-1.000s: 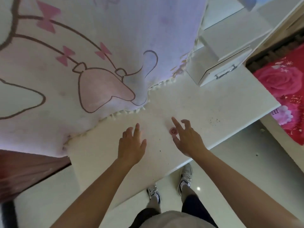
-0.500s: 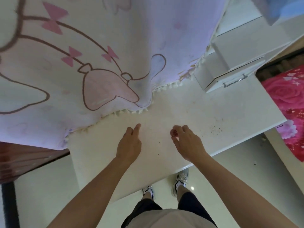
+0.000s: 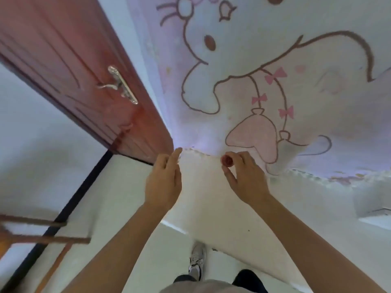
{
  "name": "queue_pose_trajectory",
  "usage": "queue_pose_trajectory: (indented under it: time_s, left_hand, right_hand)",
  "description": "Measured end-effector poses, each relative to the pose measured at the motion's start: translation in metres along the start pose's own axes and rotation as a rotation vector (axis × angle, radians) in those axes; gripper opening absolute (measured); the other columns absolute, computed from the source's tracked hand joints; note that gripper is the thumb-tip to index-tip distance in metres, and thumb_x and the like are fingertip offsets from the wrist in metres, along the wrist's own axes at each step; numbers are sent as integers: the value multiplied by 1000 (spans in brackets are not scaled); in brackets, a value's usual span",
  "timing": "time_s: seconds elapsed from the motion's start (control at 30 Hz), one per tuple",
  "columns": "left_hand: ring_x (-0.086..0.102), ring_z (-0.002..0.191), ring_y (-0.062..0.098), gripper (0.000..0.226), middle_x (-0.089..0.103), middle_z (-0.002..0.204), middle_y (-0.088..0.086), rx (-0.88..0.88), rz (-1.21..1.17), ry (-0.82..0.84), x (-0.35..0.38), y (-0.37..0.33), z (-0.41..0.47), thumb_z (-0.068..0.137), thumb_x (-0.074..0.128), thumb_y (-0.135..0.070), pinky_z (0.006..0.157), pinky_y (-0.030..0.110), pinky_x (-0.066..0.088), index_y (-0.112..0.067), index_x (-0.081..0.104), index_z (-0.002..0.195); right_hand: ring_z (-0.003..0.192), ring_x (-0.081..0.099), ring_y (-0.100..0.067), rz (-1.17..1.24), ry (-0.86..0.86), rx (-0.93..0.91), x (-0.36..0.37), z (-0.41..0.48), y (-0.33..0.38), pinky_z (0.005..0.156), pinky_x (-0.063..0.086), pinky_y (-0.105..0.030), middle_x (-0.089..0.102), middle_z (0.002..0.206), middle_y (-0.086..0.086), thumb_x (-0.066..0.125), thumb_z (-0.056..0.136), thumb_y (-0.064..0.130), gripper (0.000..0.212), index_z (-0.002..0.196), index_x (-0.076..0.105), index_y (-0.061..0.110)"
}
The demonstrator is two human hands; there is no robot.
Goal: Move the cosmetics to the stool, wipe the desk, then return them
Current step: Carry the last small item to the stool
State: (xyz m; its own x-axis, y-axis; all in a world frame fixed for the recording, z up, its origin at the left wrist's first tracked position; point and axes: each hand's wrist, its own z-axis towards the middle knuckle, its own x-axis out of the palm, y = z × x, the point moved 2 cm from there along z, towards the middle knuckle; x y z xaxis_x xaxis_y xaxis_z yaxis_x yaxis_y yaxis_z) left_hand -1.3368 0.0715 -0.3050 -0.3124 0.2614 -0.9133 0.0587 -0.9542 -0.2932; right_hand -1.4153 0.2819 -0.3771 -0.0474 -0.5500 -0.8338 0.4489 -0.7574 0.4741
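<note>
My right hand (image 3: 245,178) pinches a small round pink cosmetic (image 3: 227,160) between thumb and fingers, lifted above the white desk (image 3: 211,208). My left hand (image 3: 164,180) hovers beside it over the desk's left part, fingers loosely extended and holding nothing. Part of the cosmetic is hidden by my fingers. A wooden frame, possibly the stool (image 3: 42,233), shows at the lower left, blurred.
A pink cartoon-print curtain (image 3: 275,81) hangs over the back of the desk. A reddish door (image 3: 74,70) with a metal handle (image 3: 121,84) stands at the left. A white drawer unit's edge (image 3: 374,216) is at the right. Pale floor and my shoes (image 3: 196,263) lie below.
My right hand has closed on the pink cosmetic and lifted it off the desk. The view has swung left, bringing in the door and the wooden frame.
</note>
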Motion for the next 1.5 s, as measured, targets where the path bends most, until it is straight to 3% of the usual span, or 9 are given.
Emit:
queue_pose_trajectory:
  time_s: [0.13, 0.27, 0.43, 0.6, 0.87, 0.97, 1.17, 1.3, 1.5]
  left_hand:
    - [55, 77, 25, 45, 55, 102, 8, -257, 145, -114, -58, 53, -86, 94, 54, -8, 48, 29, 39, -14, 50, 138]
    - [56, 75, 22, 42, 55, 100, 7, -454, 208, -261, -118, 94, -170, 96, 51, -9, 46, 30, 43, -14, 52, 138]
    - [53, 77, 19, 45, 53, 99, 5, -657, 307, -418, -184, 154, -273, 94, 54, -9, 45, 18, 27, -14, 50, 139]
    - [53, 78, 19, 49, 52, 99, 7, -774, 359, -520, -233, 228, -374, 93, 56, -6, 45, 29, 44, -12, 45, 141]
    - [49, 77, 16, 46, 51, 104, 5, -961, 399, -531, -316, 349, -494, 96, 49, -16, 45, 21, 33, -15, 44, 142]
    - [42, 72, 13, 44, 51, 99, 6, -997, 405, -559, -331, 389, -509, 96, 46, -18, 47, 19, 25, -14, 46, 140]
    - [52, 81, 18, 45, 52, 108, 7, -1013, 328, -511, -336, 480, -497, 98, 47, -16, 46, 32, 47, -15, 42, 143]
    - [54, 78, 19, 51, 54, 103, 6, -1024, 344, -475, -343, 554, -469, 94, 58, -10, 42, 30, 44, -14, 44, 143]
    - [57, 80, 21, 51, 56, 102, 8, -1076, 399, -434, -387, 658, -412, 93, 58, -8, 42, 29, 44, -15, 46, 142]
  right_hand:
    - [85, 59, -24, 56, 116, -282, 39, 5, 90, 60, 49, -31, 55, 101, -4, 59, 93, 36, 34, 123, 55, 20]
    - [86, 58, -23, 198, 201, -477, 59, -14, 197, 62, 52, -32, 53, 103, -3, 59, 91, 31, 33, 122, 55, 21]
    - [84, 58, -20, 274, 295, -735, 87, -54, 325, 65, 54, -33, 54, 103, -2, 58, 94, 33, 31, 122, 54, 22]
    - [82, 57, -20, 252, 310, -868, 136, -98, 445, 63, 53, -33, 51, 101, 0, 54, 96, 39, 29, 121, 52, 23]
    - [82, 54, -13, 246, 364, -981, 206, -159, 619, 63, 37, -19, 51, 104, 4, 48, 97, 45, 32, 125, 49, 29]
    - [82, 54, -12, 269, 373, -991, 229, -164, 657, 62, 39, -20, 51, 103, 4, 50, 97, 44, 32, 125, 51, 28]
    - [82, 57, -14, 281, 362, -995, 300, -133, 717, 60, 42, -21, 53, 105, 2, 57, 95, 39, 40, 130, 53, 21]
    - [85, 58, -16, 326, 379, -1009, 362, -97, 772, 61, 49, -27, 53, 106, 2, 57, 95, 39, 40, 130, 55, 19]
    - [87, 57, -11, 400, 382, -1059, 434, -29, 880, 64, 48, -21, 50, 107, 5, 52, 97, 44, 41, 132, 51, 23]
